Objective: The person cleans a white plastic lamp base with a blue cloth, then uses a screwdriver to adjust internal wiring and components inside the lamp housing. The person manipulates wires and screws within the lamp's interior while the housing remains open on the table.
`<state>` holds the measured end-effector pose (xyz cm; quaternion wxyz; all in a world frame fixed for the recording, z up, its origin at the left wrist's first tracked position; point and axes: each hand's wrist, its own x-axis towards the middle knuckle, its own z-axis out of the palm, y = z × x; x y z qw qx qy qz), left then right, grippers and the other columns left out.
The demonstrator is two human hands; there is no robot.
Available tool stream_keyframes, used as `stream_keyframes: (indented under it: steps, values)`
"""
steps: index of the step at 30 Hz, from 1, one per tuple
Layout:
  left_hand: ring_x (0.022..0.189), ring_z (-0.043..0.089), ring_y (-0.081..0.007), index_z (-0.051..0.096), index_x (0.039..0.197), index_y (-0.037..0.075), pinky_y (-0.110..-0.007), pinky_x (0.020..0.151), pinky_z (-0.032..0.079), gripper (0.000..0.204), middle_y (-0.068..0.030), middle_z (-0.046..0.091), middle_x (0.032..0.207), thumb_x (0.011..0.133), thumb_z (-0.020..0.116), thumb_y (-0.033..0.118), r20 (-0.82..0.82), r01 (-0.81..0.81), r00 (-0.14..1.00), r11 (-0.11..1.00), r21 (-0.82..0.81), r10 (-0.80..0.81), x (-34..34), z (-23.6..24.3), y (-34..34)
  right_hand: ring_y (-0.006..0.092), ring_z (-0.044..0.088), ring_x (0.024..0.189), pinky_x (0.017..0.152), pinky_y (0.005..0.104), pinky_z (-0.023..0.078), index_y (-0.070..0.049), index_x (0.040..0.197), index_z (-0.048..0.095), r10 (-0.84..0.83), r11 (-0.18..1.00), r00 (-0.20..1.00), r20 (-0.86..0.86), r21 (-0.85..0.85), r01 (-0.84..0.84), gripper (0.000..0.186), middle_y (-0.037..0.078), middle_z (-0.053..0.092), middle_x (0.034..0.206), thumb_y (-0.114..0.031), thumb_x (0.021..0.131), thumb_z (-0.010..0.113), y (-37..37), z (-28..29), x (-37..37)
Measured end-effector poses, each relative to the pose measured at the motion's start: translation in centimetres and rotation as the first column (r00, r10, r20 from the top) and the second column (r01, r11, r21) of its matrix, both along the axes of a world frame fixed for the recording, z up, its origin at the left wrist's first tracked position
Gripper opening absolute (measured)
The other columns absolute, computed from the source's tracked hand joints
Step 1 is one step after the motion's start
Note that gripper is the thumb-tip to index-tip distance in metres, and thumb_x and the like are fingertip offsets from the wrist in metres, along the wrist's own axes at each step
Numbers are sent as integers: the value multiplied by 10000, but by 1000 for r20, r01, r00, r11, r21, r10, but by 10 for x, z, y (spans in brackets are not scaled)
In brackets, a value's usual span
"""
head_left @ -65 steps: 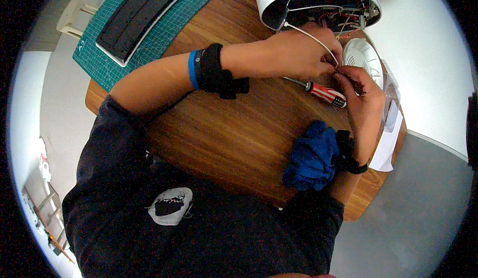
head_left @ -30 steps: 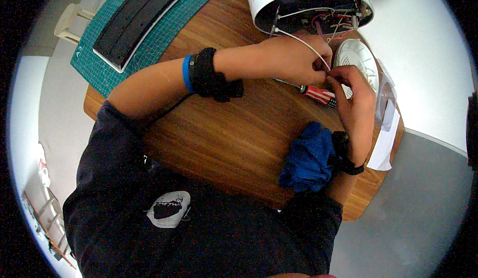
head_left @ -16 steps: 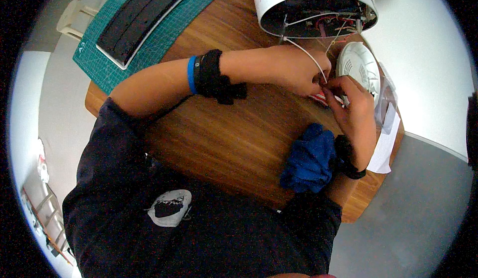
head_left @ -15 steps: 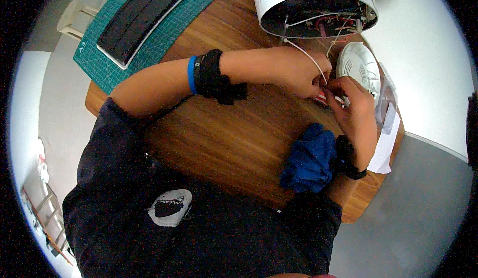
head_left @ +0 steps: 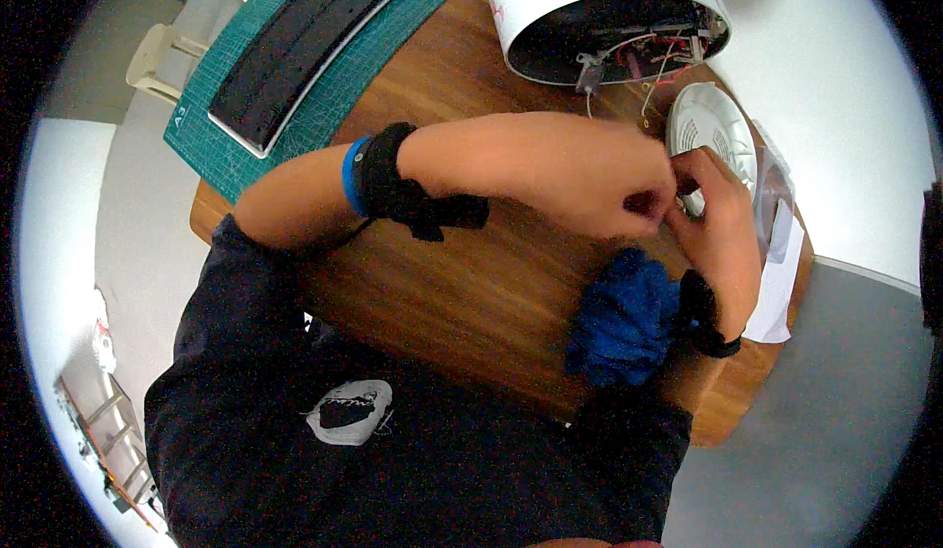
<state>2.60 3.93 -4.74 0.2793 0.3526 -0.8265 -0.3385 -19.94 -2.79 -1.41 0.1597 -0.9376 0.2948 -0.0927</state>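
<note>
My left hand [head_left: 634, 185] is closed, its fingers curled at the middle right of the table. Facing it, my right hand [head_left: 715, 209] has thumb and fingers bent inward in a closed pinch. The hands meet at the fingertips, and whatever they hold is hidden. Just beyond them lies a white housing [head_left: 496, 32] on its side, its dark open end toward me, with red and pale wires [head_left: 668, 52] inside. A grey clip-like part [head_left: 590, 75] hangs at its rim, and a thin white wire runs from there behind my left hand. Beside my right hand is a round, white vented cover [head_left: 699, 121].
A crumpled blue cloth [head_left: 627, 322] lies by my right wrist. A long dark curved panel [head_left: 295, 47] rests on a green cutting mat [head_left: 211, 145] at the far left. Papers and a clear plastic bag [head_left: 773, 199] lie along the right table edge [head_left: 804, 263].
The white cable that ran from the housing to my fingers no longer shows there. My left hand has come slightly nearer and right, covering the red-and-white piece seen between the hands before.
</note>
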Motion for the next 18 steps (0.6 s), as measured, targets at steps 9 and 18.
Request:
stream_keyframes:
  steps: [9, 18]
  values:
    - [1061, 724, -362, 702, 1164, 23, -443, 918, 563, 240, -188, 745, 1108, 996, 691, 194, -241, -462, 884, 826, -323, 400, -4, -23, -21, 340, 733, 945, 814, 417, 585, -29, 1077, 668, -49, 984, 981, 186, -158, 79, 281, 149, 706, 1019, 12, 824, 782, 1, 6, 6]
    - [1007, 746, -325, 749, 1184, 13, -419, 910, 568, 270, -186, 775, 1033, 1018, 674, 212, -217, -265, 946, 961, -84, 242, 3, -27, -31, 250, 773, 929, 826, 347, 601, -49, 1065, 695, -67, 982, 959, 275, -151, 112, 256, 111, 761, 1026, -10, 842, 814, -3, -1, 5]
